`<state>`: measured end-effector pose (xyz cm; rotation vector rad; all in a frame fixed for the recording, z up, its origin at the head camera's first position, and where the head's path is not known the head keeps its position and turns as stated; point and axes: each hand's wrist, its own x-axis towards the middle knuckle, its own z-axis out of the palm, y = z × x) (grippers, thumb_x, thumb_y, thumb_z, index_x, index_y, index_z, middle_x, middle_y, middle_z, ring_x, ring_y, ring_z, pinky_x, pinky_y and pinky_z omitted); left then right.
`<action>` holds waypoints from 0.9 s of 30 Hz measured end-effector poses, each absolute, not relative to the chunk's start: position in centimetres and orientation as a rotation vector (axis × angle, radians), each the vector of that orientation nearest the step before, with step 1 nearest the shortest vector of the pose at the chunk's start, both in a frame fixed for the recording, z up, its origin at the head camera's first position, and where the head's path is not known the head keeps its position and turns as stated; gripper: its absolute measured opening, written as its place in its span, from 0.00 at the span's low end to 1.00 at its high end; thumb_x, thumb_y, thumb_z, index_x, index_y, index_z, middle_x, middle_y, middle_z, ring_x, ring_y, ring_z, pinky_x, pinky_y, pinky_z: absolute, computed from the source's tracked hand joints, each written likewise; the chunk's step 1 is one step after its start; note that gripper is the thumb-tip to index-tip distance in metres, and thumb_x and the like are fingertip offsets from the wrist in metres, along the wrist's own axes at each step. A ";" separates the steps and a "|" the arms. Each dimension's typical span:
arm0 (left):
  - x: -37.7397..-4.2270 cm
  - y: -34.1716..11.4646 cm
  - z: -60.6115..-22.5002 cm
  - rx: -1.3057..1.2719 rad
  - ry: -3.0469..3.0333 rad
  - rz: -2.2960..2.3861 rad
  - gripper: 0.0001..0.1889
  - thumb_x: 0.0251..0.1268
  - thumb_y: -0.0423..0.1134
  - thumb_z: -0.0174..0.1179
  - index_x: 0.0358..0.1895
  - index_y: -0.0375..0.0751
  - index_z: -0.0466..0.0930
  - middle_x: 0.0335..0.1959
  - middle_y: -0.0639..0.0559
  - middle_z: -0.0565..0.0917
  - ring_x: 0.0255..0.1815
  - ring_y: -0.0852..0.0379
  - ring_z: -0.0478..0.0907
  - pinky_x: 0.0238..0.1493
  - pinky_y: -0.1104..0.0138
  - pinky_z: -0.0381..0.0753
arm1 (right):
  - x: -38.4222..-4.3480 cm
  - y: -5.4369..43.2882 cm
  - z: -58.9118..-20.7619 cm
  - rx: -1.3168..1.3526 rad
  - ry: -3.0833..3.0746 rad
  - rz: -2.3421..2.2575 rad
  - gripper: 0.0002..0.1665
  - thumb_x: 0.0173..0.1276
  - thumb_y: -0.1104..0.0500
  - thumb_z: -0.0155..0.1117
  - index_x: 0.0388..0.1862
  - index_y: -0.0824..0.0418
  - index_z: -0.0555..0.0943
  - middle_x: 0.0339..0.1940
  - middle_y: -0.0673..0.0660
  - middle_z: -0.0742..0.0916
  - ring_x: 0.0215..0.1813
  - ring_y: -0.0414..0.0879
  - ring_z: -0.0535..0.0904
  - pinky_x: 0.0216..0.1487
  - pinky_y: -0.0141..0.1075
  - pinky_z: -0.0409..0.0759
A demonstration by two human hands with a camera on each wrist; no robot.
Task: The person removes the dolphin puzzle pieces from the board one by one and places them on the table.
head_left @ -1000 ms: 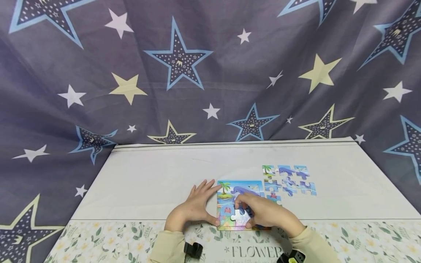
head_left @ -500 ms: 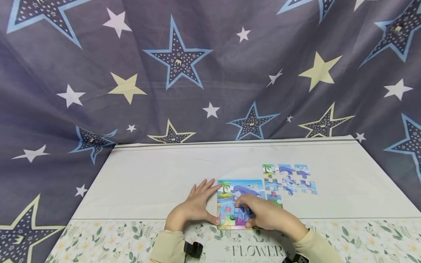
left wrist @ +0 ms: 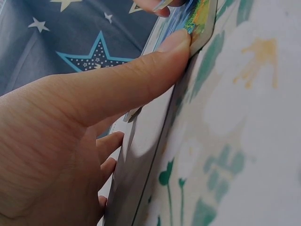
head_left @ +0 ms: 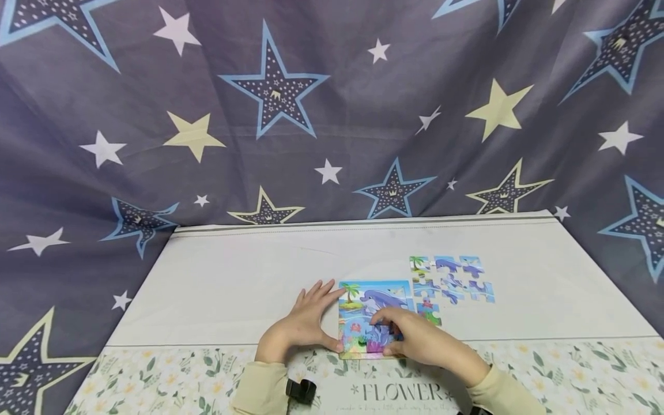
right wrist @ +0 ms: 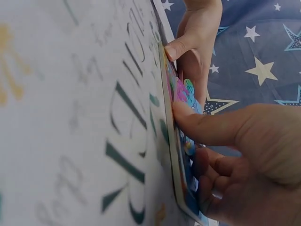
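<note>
A dolphin jigsaw board point(head_left: 384, 283) lies flat near the table's front. Against its left side rests my left hand point(head_left: 298, 328), thumb at the lower left corner and fingers spread along the upper left. My right hand point(head_left: 420, 340) is over the board's lower right, pinching a blue and purple puzzle piece point(head_left: 377, 339) between thumb and curled fingers. In the right wrist view this puzzle piece point(right wrist: 188, 92) stands out a little above the board point(right wrist: 175, 165). My right hand hides the board's lower right part. My left thumb point(left wrist: 176, 44) touches the board's edge in the left wrist view.
Several loose puzzle pieces point(head_left: 450, 282) lie in rough rows to the right of the board. The table cloth point(head_left: 249, 276) is white behind and flower-printed in front, with lettering point(head_left: 402, 393). A star-patterned curtain point(head_left: 332, 115) hangs behind and at both sides.
The held piece's face looked bright white a second ago and now shows its blue and purple print. My left hand stays on the board. The head view has shifted slightly.
</note>
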<state>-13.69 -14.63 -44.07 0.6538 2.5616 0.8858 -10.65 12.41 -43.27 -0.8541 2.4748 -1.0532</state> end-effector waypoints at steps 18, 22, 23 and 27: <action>-13.6 -14.9 -44.1 0.656 2.574 0.867 0.58 0.38 0.51 0.82 0.77 0.45 0.59 0.80 0.42 0.50 0.80 0.39 0.38 0.75 0.40 0.29 | -11.2 13.9 -43.2 -0.826 2.346 -1.231 0.11 0.73 0.62 0.61 0.52 0.56 0.81 0.35 0.48 0.82 0.25 0.37 0.71 0.27 0.32 0.74; -13.5 -14.8 -44.1 0.654 2.575 0.877 0.59 0.37 0.51 0.82 0.77 0.45 0.59 0.80 0.42 0.50 0.80 0.40 0.38 0.75 0.41 0.28 | -11.2 14.6 -42.3 -0.853 2.338 -1.244 0.09 0.73 0.62 0.61 0.49 0.54 0.83 0.33 0.48 0.83 0.25 0.37 0.70 0.27 0.31 0.72; -13.5 -14.8 -44.1 0.654 2.575 0.878 0.59 0.37 0.51 0.82 0.77 0.44 0.59 0.80 0.42 0.50 0.80 0.40 0.38 0.75 0.41 0.28 | -11.3 14.7 -42.0 -0.850 2.340 -1.248 0.08 0.73 0.62 0.61 0.48 0.54 0.83 0.32 0.48 0.83 0.25 0.36 0.70 0.26 0.31 0.72; -13.6 -14.7 -44.0 0.652 2.581 0.868 0.59 0.37 0.51 0.82 0.77 0.45 0.59 0.80 0.42 0.50 0.80 0.40 0.38 0.75 0.42 0.28 | -11.4 15.2 -41.4 -0.835 2.362 -1.245 0.07 0.73 0.62 0.61 0.46 0.56 0.83 0.31 0.48 0.83 0.25 0.36 0.71 0.27 0.31 0.72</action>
